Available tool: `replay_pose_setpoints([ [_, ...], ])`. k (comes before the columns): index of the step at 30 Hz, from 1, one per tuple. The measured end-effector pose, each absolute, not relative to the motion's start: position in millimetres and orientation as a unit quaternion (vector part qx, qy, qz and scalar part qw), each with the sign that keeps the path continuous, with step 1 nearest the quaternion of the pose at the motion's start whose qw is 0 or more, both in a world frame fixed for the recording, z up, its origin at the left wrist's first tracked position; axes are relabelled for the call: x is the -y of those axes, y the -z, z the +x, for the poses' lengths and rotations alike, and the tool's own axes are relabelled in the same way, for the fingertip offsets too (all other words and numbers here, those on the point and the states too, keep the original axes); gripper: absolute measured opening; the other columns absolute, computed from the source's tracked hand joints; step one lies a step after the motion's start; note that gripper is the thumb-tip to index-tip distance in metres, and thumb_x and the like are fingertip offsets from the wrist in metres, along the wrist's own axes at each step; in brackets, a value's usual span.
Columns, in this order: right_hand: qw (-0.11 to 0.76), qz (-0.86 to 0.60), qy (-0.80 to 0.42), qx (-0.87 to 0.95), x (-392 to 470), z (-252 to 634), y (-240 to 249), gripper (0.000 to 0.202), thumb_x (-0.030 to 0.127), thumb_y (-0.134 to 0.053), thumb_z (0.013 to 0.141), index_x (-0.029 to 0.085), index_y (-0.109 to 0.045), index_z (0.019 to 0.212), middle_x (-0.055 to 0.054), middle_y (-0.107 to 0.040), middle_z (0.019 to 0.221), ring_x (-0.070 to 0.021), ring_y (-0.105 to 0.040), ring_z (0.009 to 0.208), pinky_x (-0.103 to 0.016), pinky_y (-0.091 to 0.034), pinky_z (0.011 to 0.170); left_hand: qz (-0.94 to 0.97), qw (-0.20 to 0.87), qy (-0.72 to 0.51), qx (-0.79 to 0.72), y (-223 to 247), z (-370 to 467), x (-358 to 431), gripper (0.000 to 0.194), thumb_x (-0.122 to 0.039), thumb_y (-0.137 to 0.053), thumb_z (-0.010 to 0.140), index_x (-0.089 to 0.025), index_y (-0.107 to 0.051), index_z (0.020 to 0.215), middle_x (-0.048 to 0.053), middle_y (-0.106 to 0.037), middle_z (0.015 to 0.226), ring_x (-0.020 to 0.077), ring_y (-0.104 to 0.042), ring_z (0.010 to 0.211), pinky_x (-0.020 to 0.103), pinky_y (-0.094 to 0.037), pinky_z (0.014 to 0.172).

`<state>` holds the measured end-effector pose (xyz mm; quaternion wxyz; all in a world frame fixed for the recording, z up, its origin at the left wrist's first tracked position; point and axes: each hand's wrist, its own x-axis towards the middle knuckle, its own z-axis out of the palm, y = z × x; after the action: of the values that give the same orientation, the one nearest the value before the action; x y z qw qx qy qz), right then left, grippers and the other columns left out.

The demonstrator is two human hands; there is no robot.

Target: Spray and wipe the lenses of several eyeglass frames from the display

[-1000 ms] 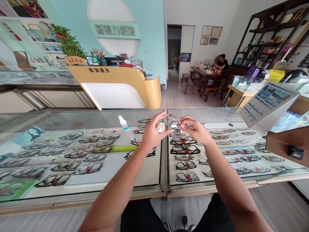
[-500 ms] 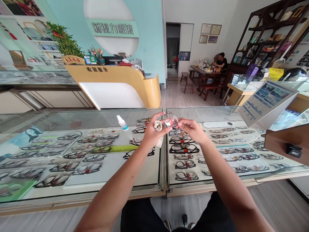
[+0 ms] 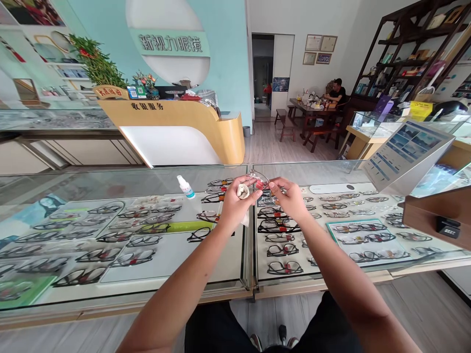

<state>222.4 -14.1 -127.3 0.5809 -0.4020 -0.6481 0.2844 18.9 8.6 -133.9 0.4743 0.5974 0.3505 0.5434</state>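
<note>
Over the glass counter, my right hand (image 3: pixel 290 198) pinches the edge of a pair of eyeglasses (image 3: pixel 262 176) between thumb and fingers. My left hand (image 3: pixel 233 203) is closed around a crumpled pale cloth (image 3: pixel 243 191), and its fingertips reach the other side of the eyeglasses. A red patch shows at the lens, and part of the frame is hidden by my fingers. The cloth's lower end hangs below my left hand. Left of the hands, a small white spray bottle (image 3: pixel 186 187) with a blue label stands on the counter top.
Under the glass of the display counter (image 3: pixel 228 264) lie rows of eyeglasses (image 3: pixel 281 250). A tilted information panel (image 3: pixel 408 152) and a brown wooden box (image 3: pixel 437 215) stand on the right. Beyond are a reception desk (image 3: pixel 169 142) and a person (image 3: pixel 336 93) seated at a table.
The eyeglasses have turned slightly in my hands, and both hands have shifted a little. My right hand has moved slightly left. The spray bottle stays put.
</note>
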Motion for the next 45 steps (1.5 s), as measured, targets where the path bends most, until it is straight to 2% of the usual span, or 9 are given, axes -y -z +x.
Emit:
replay_pose_setpoints([
  [12, 0.575, -0.347, -0.548, 0.499, 11, 224, 132, 0.054, 0.077, -0.098, 0.073, 0.026, -0.087, 0.085, -0.004, -0.083, 0.090, -0.0239, -0.074, 0.087, -0.039, -0.061, 0.090, 0.628, 0.449, -0.550, -0.320, 133, 13, -15, 0.068, -0.051, -0.100, 0.077, -0.024, -0.072, 0.133, 0.015, -0.080, 0.146, 0.0213, -0.080, 0.098, 0.027, -0.060, 0.069],
  [17, 0.624, -0.382, -0.344, 0.588, 12, 220, 135, 0.047, 0.073, -0.083, 0.094, 0.027, -0.087, 0.088, -0.007, -0.083, 0.110, -0.0263, -0.077, 0.108, -0.042, -0.061, 0.102, 0.655, 0.359, -0.543, -0.384, 129, 14, -6, 0.034, -0.056, -0.086, 0.091, -0.022, -0.083, 0.097, 0.001, -0.078, 0.081, 0.0149, -0.063, 0.064, 0.028, -0.052, 0.061],
  [22, 0.637, -0.407, -0.120, 0.644, 15, 204, 146, 0.026, 0.046, -0.074, 0.108, 0.027, -0.087, 0.095, -0.011, -0.084, 0.117, -0.0290, -0.079, 0.114, -0.049, -0.063, 0.106, 0.686, 0.340, -0.528, -0.366, 127, 21, 4, 0.034, -0.056, -0.084, 0.092, -0.022, -0.090, 0.097, 0.006, -0.088, 0.097, 0.0238, -0.079, 0.090, 0.034, -0.061, 0.087],
  [26, 0.631, -0.407, -0.046, 0.659, 18, 195, 155, 0.017, 0.030, -0.070, 0.108, 0.027, -0.087, 0.106, -0.013, -0.083, 0.123, -0.0303, -0.080, 0.117, -0.052, -0.065, 0.106, 0.662, 0.357, -0.528, -0.394, 132, 24, 1, 0.042, -0.061, -0.086, 0.087, -0.021, -0.090, 0.101, 0.007, -0.088, 0.097, 0.0246, -0.078, 0.089, 0.034, -0.060, 0.083],
  [32, 0.616, -0.371, -0.017, 0.695, 31, 192, 145, 0.023, 0.028, -0.062, 0.109, 0.027, -0.084, 0.116, -0.013, -0.083, 0.132, -0.0306, -0.079, 0.125, -0.051, -0.064, 0.108, 0.626, 0.342, -0.544, -0.442, 126, 18, -8, 0.052, -0.068, -0.089, 0.079, -0.019, -0.088, 0.098, 0.006, -0.085, 0.091, 0.0214, -0.072, 0.081, 0.033, -0.056, 0.080],
  [36, 0.622, -0.380, -0.083, 0.680, 34, 199, 139, 0.020, 0.032, -0.061, 0.105, 0.024, -0.079, 0.104, -0.008, -0.083, 0.098, -0.0249, -0.077, 0.088, -0.040, -0.061, 0.080, 0.704, 0.294, -0.468, -0.446, 89, -11, -13, 0.048, -0.064, -0.088, 0.079, -0.018, -0.087, 0.095, 0.007, -0.085, 0.091, 0.0227, -0.073, 0.085, 0.032, -0.054, 0.080],
  [39, 0.612, -0.439, -0.168, 0.636, 28, 209, 140, 0.022, 0.037, -0.061, 0.103, 0.023, -0.075, 0.095, 0.005, -0.056, 0.058, -0.0168, -0.050, 0.053, -0.033, -0.045, 0.061, 0.790, 0.211, -0.322, -0.477, 53, -43, -16, 0.039, -0.054, -0.086, 0.082, -0.019, -0.089, 0.099, 0.003, -0.081, 0.081, 0.0196, -0.067, 0.073, 0.031, -0.047, 0.070],
  [41, 0.603, -0.456, -0.193, 0.625, 23, 214, 142, 0.023, 0.041, -0.062, 0.102, 0.023, -0.074, 0.093, 0.009, -0.043, 0.051, -0.0145, -0.037, 0.049, -0.032, -0.039, 0.060, 0.818, 0.161, -0.223, -0.505, 35, -61, -19, 0.032, -0.049, -0.084, 0.083, -0.022, -0.090, 0.099, 0.003, -0.081, 0.081, 0.0190, -0.065, 0.070, 0.031, -0.042, 0.067],
  [45, 0.592, -0.473, -0.195, 0.623, 15, 221, 145, 0.024, 0.041, -0.062, 0.099, 0.023, -0.074, 0.090, 0.009, -0.041, 0.052, -0.0140, -0.032, 0.050, -0.032, -0.034, 0.060, 0.828, 0.096, -0.071, -0.549, 29, -81, -30, 0.024, -0.042, -0.081, 0.083, -0.025, -0.090, 0.097, 0.002, -0.081, 0.080, 0.0203, -0.066, 0.070, 0.033, -0.039, 0.067],
])
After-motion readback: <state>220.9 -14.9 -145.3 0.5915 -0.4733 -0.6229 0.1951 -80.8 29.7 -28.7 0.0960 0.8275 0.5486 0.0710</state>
